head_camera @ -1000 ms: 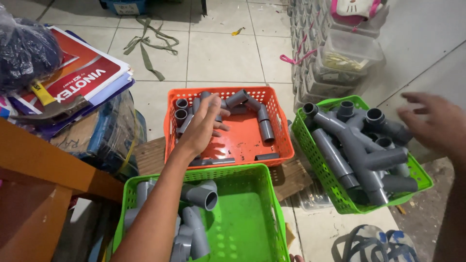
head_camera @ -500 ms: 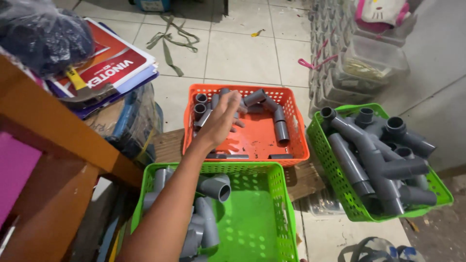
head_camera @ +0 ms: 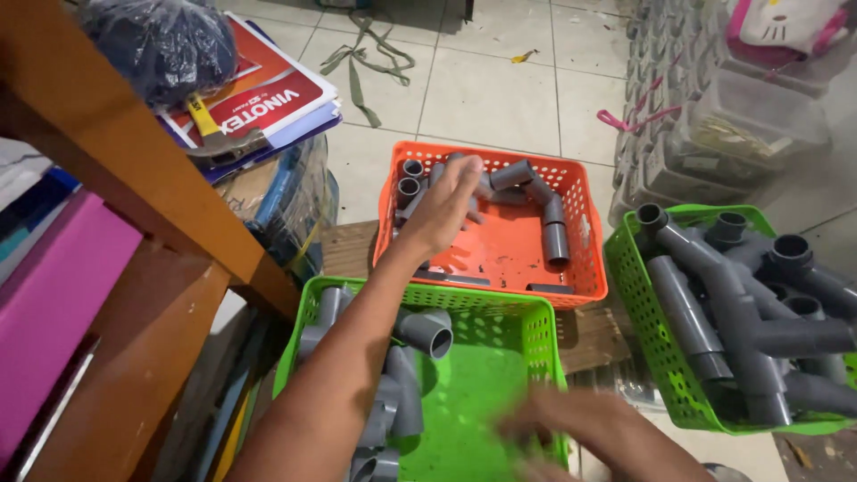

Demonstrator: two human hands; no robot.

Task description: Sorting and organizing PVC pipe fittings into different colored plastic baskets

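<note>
A: Since the earlier frame the right hand [head_camera: 580,428] had come back into view, low over the front rim of the near green basket [head_camera: 527,303]. It was blurred, so I couldn't tell whether the fingers were apart or together. View had also tipped left, showing more of the wooden desk [head_camera: 134,170].

B: Left hand?

A: Left hand [head_camera: 442,210] was stretched out into the orange basket [head_camera: 585,286], fingers loosely apart and curved down onto the grey pipe fittings [head_camera: 527,183] at the far left end. Couldn't tell if it gripped one.

B: Fittings look like?

A: Short grey plastic pieces, elbows and straight couplers, open round ends. They were bunched along the far wall and down the right side of the orange basket; the middle of its floor was bare.

B: Surface, room?

A: Pale tiled floor [head_camera: 491,80] with a green strap [head_camera: 361,62] lying on it. Orange basket sat on a wooden board [head_camera: 344,250]. Desk on the left carried a dark plastic bag [head_camera: 161,45] and red printed sheets [head_camera: 268,98].

B: Other containers?

A: Near green basket held grey elbows [head_camera: 428,332] heaped on its left side, right side bare. Right green basket [head_camera: 638,312] was packed with long grey tee pipes [head_camera: 741,312]. Clear plastic boxes [head_camera: 714,125] were stacked beyond it.
</note>
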